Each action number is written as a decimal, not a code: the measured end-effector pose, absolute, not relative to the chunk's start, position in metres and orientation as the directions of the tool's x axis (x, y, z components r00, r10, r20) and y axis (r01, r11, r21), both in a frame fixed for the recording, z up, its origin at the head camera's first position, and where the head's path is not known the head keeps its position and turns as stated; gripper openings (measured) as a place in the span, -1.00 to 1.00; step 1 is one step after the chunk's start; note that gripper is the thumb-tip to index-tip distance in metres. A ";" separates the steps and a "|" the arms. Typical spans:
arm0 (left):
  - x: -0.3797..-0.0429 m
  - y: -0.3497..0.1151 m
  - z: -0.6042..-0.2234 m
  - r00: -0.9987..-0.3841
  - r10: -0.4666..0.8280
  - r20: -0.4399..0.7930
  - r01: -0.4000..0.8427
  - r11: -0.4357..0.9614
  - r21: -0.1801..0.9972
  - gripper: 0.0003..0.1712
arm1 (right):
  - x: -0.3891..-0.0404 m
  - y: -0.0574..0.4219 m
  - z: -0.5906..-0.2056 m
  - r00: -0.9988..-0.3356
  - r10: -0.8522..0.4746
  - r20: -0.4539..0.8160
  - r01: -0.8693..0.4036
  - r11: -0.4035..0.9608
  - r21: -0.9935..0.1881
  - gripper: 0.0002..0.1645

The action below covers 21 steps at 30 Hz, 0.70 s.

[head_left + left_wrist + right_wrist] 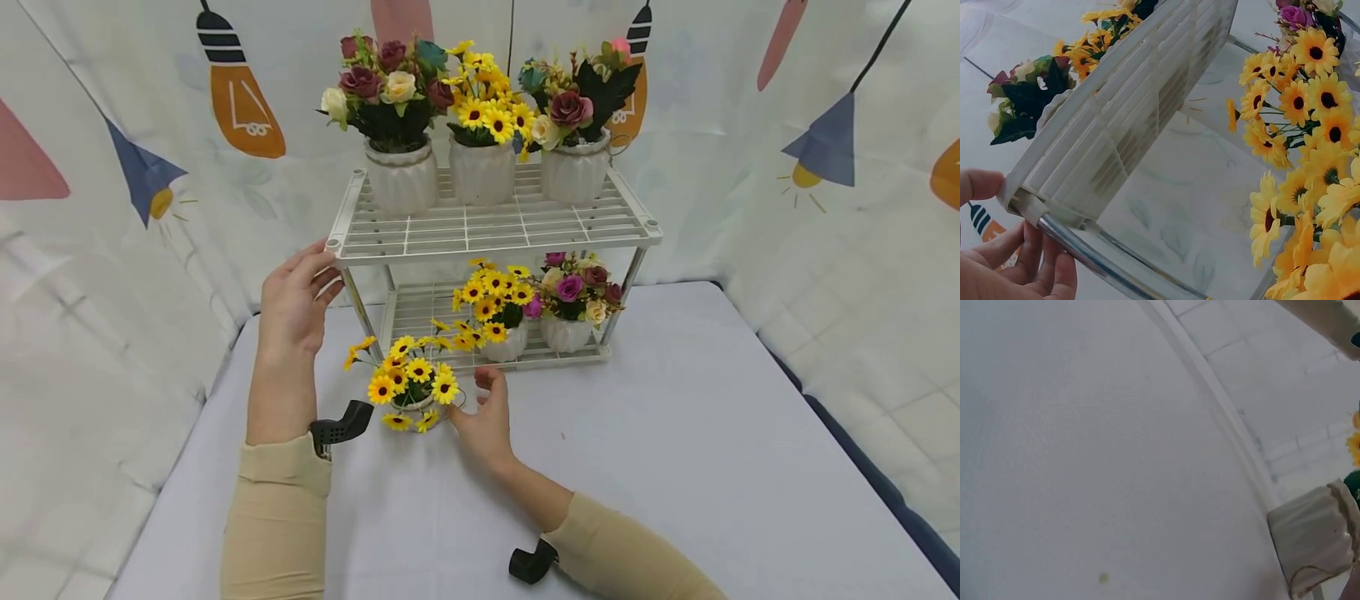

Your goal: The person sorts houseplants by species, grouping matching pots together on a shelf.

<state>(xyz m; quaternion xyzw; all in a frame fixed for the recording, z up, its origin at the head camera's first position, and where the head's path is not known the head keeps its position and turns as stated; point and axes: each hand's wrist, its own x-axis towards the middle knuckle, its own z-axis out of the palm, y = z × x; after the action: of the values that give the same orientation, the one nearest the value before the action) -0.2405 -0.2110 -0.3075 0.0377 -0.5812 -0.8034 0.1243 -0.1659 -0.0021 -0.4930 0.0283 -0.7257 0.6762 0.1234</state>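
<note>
At the front left corner of a white two-tier rack (487, 242), my left hand (296, 292) grips the frame. In the left wrist view, the thumb lies at the upper shelf's corner (1013, 187) and fingers curl by the metal post (1079, 247). My right hand (483, 421) is beside a white pot (1313, 537) of yellow daisies (412, 379). Its thumb points at the pot's right side, with the other fingers bent and apart from it. This pot stands on the table before the lower shelf's left end, with twine around its rim.
On the upper shelf stand a rose pot (401, 175), a daisy pot (483, 171) and another rose pot (576, 171). The lower shelf (420, 304) bears a daisy pot (506, 343) and a rose pot (566, 333) toward its right. A white cloth covers the table (675, 467); patterned curtains surround it.
</note>
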 end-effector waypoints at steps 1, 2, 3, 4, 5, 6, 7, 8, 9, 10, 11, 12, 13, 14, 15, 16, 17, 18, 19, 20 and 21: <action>-0.240 -0.211 -0.308 -0.966 -0.244 0.083 0.156 -0.295 0.943 -0.47 | -0.165 -0.004 -0.494 -0.971 0.106 0.213 -0.205 0.085 -0.975 -0.18; -0.240 -0.211 -0.308 -0.966 -0.244 0.082 0.155 -0.293 0.943 -0.47 | -0.163 -0.007 -0.494 -0.974 0.088 0.207 -0.200 0.080 -0.976 -0.16; -0.240 -0.211 -0.308 -0.966 -0.244 0.081 0.154 -0.295 0.943 -0.47 | -0.162 -0.009 -0.495 -0.978 0.070 0.199 -0.193 0.078 -0.978 -0.14; -0.240 -0.211 -0.308 -0.966 -0.244 0.081 0.154 -0.297 0.943 -0.47 | -0.162 -0.012 -0.496 -0.980 0.052 0.192 -0.188 0.074 -0.979 -0.12; -0.240 -0.211 -0.308 -0.967 -0.243 0.080 0.154 -0.300 0.942 -0.47 | -0.161 -0.014 -0.497 -0.983 0.035 0.181 -0.179 0.066 -0.982 -0.10; -0.240 -0.211 -0.308 -0.967 -0.243 0.081 0.154 -0.299 0.942 -0.47 | -0.160 -0.016 -0.498 -0.985 0.019 0.172 -0.171 0.058 -0.984 -0.08; -0.239 -0.211 -0.308 -0.967 -0.242 0.081 0.154 -0.301 0.941 -0.47 | -0.160 -0.018 -0.499 -0.986 0.004 0.166 -0.166 0.053 -0.985 -0.06; -0.239 -0.211 -0.308 -0.967 -0.242 0.081 0.154 -0.302 0.941 -0.48 | -0.160 -0.021 -0.500 -0.987 -0.011 0.163 -0.163 0.051 -0.985 -0.03; -0.239 -0.211 -0.307 -0.967 -0.243 0.081 0.155 -0.302 0.941 -0.48 | -0.160 -0.023 -0.500 -0.986 -0.022 0.166 -0.167 0.051 -0.985 -0.01; -0.239 -0.211 -0.308 -0.967 -0.242 0.082 0.156 -0.306 0.939 -0.48 | -0.160 -0.024 -0.501 -0.984 -0.033 0.172 -0.174 0.047 -0.984 0.01; -0.239 -0.211 -0.308 -0.967 -0.242 0.082 0.156 -0.304 0.940 -0.47 | -0.159 -0.026 -0.501 -0.983 -0.040 0.180 -0.181 0.046 -0.982 0.03; -0.240 -0.211 -0.308 -0.967 -0.241 0.082 0.155 -0.303 0.940 -0.47 | -0.159 -0.027 -0.501 -0.981 -0.047 0.189 -0.191 0.043 -0.981 0.05; -0.240 -0.211 -0.309 -0.967 -0.240 0.080 0.154 -0.306 0.939 -0.47 | -0.159 -0.029 -0.502 -0.979 -0.050 0.197 -0.200 0.045 -0.979 0.07; -0.240 -0.211 -0.309 -0.967 -0.241 0.079 0.153 -0.306 0.940 -0.47 | -0.159 -0.030 -0.503 -0.977 -0.049 0.206 -0.208 0.049 -0.977 0.09; -0.240 -0.211 -0.309 -0.967 -0.241 0.078 0.152 -0.304 0.941 -0.47 | -0.159 -0.032 -0.504 -0.976 -0.043 0.213 -0.214 0.048 -0.976 0.10; -0.240 -0.211 -0.309 -0.968 -0.241 0.077 0.150 -0.303 0.941 -0.47 | -0.159 -0.034 -0.505 -0.976 -0.038 0.212 -0.214 0.049 -0.976 0.12; -0.240 -0.211 -0.309 -0.968 -0.241 0.076 0.149 -0.300 0.942 -0.47 | -0.160 -0.036 -0.506 -0.977 -0.029 0.212 -0.213 0.052 -0.976 0.13; -0.240 -0.211 -0.309 -0.967 -0.241 0.076 0.149 -0.299 0.943 -0.47 | -0.160 -0.038 -0.507 -0.978 -0.020 0.210 -0.211 0.050 -0.976 0.14; -0.240 -0.211 -0.309 -0.967 -0.241 0.077 0.150 -0.299 0.942 -0.47 | -0.160 -0.039 -0.507 -0.978 -0.011 0.208 -0.209 0.052 -0.977 0.14; -0.240 -0.211 -0.309 -0.967 -0.242 0.079 0.152 -0.299 0.942 -0.47 | -0.160 -0.041 -0.507 -0.978 -0.004 0.209 -0.209 0.048 -0.977 0.14; -0.240 -0.211 -0.308 -0.967 -0.243 0.080 0.153 -0.299 0.942 -0.47 | -0.161 -0.042 -0.506 -0.978 0.001 0.207 -0.207 0.045 -0.977 0.14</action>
<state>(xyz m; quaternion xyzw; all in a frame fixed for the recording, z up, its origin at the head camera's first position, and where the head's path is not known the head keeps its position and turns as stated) -0.2398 -0.2114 -0.3084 0.0385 -0.5789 -0.8051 0.1230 -0.1605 -0.0422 -0.5064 0.0716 -0.7189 0.6873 0.0757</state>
